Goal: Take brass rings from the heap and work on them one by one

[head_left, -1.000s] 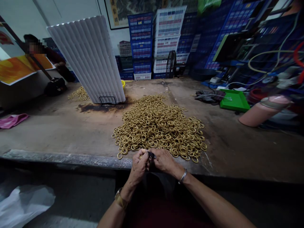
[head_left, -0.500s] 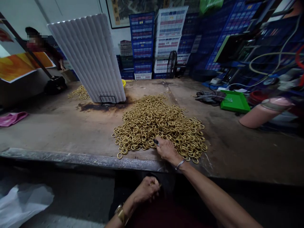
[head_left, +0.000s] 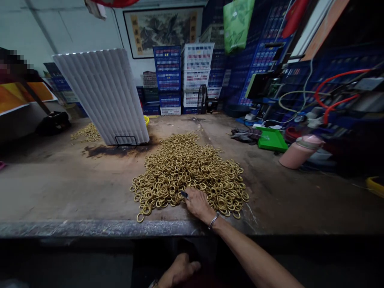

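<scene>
A wide heap of brass-coloured rings (head_left: 192, 168) lies on the worktable (head_left: 75, 192). At its front edge rests my right hand (head_left: 198, 205), fingers closed round a small dark tool (head_left: 184, 195) whose tip points left; a metal bracelet circles that wrist. Below the table edge, over my lap, is my left hand (head_left: 181, 269). Its fingers are curled, with the thumb on top, and whatever they may hold is hidden.
A corrugated grey panel (head_left: 105, 100) leans in a wire stand, with more rings (head_left: 87, 133) behind it. To the right are a green tray (head_left: 272, 139) and a pink bottle (head_left: 301, 152). Stacked crates (head_left: 196, 72) stand behind; a person (head_left: 18, 68) is far left.
The camera view has tilted up and turned right, so the scene sits lower and further left. My right hand is still at the heap's front edge; my left hand shows less.
</scene>
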`<state>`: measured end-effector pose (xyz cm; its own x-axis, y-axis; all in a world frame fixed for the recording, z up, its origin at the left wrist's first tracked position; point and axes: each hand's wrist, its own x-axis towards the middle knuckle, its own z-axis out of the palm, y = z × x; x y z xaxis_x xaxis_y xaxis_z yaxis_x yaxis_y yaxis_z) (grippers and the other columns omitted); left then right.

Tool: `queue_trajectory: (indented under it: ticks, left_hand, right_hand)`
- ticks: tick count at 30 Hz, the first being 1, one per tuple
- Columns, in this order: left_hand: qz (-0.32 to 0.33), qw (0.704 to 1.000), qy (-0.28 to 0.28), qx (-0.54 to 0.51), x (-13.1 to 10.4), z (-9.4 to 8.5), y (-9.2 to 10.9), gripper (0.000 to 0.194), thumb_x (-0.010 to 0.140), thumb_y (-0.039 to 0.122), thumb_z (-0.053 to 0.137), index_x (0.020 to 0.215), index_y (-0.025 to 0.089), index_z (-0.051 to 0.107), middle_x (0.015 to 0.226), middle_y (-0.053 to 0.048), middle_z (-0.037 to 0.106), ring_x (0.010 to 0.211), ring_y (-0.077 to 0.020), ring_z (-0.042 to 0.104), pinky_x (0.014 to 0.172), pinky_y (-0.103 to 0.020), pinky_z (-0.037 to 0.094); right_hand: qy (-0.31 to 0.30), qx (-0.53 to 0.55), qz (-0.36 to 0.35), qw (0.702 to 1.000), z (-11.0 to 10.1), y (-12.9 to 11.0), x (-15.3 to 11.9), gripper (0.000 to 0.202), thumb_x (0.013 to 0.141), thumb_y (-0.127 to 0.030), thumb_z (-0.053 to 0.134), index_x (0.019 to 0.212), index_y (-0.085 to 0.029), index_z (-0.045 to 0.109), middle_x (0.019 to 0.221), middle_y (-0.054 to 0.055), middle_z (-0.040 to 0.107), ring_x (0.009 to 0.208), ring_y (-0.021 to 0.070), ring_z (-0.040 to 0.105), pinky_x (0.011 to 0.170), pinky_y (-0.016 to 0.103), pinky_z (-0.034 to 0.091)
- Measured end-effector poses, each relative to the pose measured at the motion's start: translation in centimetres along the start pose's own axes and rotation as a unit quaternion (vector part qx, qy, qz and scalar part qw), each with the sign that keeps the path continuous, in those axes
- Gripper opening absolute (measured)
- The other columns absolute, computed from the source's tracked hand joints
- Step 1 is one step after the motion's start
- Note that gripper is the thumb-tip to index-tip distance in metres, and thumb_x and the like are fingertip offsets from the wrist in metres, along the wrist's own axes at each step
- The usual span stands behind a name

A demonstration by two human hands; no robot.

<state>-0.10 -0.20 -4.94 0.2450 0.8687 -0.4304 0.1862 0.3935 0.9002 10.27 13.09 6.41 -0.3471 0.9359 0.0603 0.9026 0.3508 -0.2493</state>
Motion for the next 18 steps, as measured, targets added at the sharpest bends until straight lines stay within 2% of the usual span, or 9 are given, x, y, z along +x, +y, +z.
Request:
queue_trajectory:
  ticks: [1, 3, 5, 6, 9, 11, 13, 18]
  left_hand:
    - [-0.020, 1.000, 0.007, 0.024, -0.3, 0.0, 1.0, 0.019, 0.058, 0.036, 0.064, 0.059, 0.018, 0.058, 0.055, 0.001, 0.051, 0.055, -0.0164, 0.050, 0.049, -0.025, 0.039]
    - [0.039, 0.999, 0.001, 0.021, -1.1, -0.2, 3.4, 0.017, 0.064, 0.034, 0.062, 0.064, 0.017, 0.058, 0.061, 0.000, 0.053, 0.060, -0.0149, 0.051, 0.054, -0.023, 0.039]
    - [0.079, 0.997, -0.001, -0.020, -1.8, -0.6, 6.1, 0.021, 0.071, 0.036, 0.055, 0.063, 0.016, 0.055, 0.057, 0.001, 0.050, 0.054, -0.0113, 0.048, 0.049, -0.020, 0.036]
    - [0.085, 0.995, 0.031, -0.050, -2.0, -0.8, 7.4, 0.024, 0.075, 0.039, 0.051, 0.065, 0.016, 0.053, 0.054, 0.002, 0.047, 0.048, -0.0098, 0.045, 0.045, -0.019, 0.034]
    - [0.129, 0.970, 0.181, -0.096, -1.9, -2.1, 10.4, 0.024, 0.076, 0.042, 0.050, 0.076, 0.018, 0.051, 0.050, 0.006, 0.042, 0.043, -0.0074, 0.040, 0.041, -0.017, 0.032]
    - [0.141, 0.957, 0.223, -0.124, -1.3, -2.9, 11.3, 0.030, 0.074, 0.041, 0.054, 0.094, 0.019, 0.050, 0.051, 0.007, 0.044, 0.042, -0.0069, 0.039, 0.040, -0.016, 0.030]
    - [0.143, 0.953, 0.221, -0.148, -0.5, -3.5, 11.6, 0.035, 0.074, 0.041, 0.053, 0.100, 0.019, 0.047, 0.050, 0.008, 0.044, 0.039, -0.0062, 0.036, 0.038, -0.016, 0.029]
    - [0.149, 0.961, 0.190, -0.135, 0.3, -3.8, 11.3, 0.027, 0.076, 0.042, 0.051, 0.073, 0.016, 0.050, 0.048, 0.008, 0.038, 0.036, -0.0040, 0.033, 0.036, -0.015, 0.027]
  right_hand:
    - [0.004, 0.006, -0.001, 1.000, -0.1, 0.1, -0.1, 0.015, 0.082, -0.021, 0.041, 0.092, -0.021, 0.053, 0.091, 0.004, 0.061, 0.081, 0.0149, 0.056, 0.064, 0.024, 0.031]
    - [0.011, 0.018, -0.006, 1.000, -0.3, 0.4, -0.2, 0.014, 0.081, -0.022, 0.043, 0.090, -0.020, 0.053, 0.086, 0.004, 0.062, 0.078, 0.0140, 0.057, 0.063, 0.023, 0.030]
    - [0.017, 0.033, -0.022, 0.999, -0.4, 0.7, -0.5, 0.013, 0.081, -0.023, 0.043, 0.089, -0.019, 0.054, 0.081, 0.003, 0.063, 0.074, 0.0135, 0.057, 0.062, 0.023, 0.030]
    - [0.019, 0.041, -0.033, 0.998, -0.5, 0.8, -0.7, 0.014, 0.081, -0.024, 0.043, 0.088, -0.019, 0.054, 0.080, 0.003, 0.063, 0.073, 0.0134, 0.056, 0.062, 0.022, 0.030]
    - [0.023, 0.074, -0.069, 0.995, -0.5, 1.0, -1.4, 0.013, 0.080, -0.024, 0.045, 0.086, -0.019, 0.055, 0.077, 0.002, 0.063, 0.072, 0.0130, 0.056, 0.063, 0.021, 0.031]
    - [0.029, 0.096, -0.089, 0.991, -0.3, 0.9, -2.0, 0.013, 0.080, -0.024, 0.045, 0.085, -0.019, 0.055, 0.075, 0.002, 0.062, 0.071, 0.0128, 0.056, 0.063, 0.021, 0.032]
    - [0.034, 0.115, -0.102, 0.987, -0.2, 0.8, -2.5, 0.014, 0.080, -0.025, 0.045, 0.085, -0.019, 0.056, 0.075, 0.002, 0.062, 0.071, 0.0129, 0.055, 0.064, 0.021, 0.033]
    - [0.019, 0.195, -0.107, 0.975, -0.2, 0.3, -3.1, 0.014, 0.079, -0.026, 0.046, 0.079, -0.017, 0.056, 0.072, 0.002, 0.060, 0.067, 0.0117, 0.053, 0.064, 0.021, 0.036]
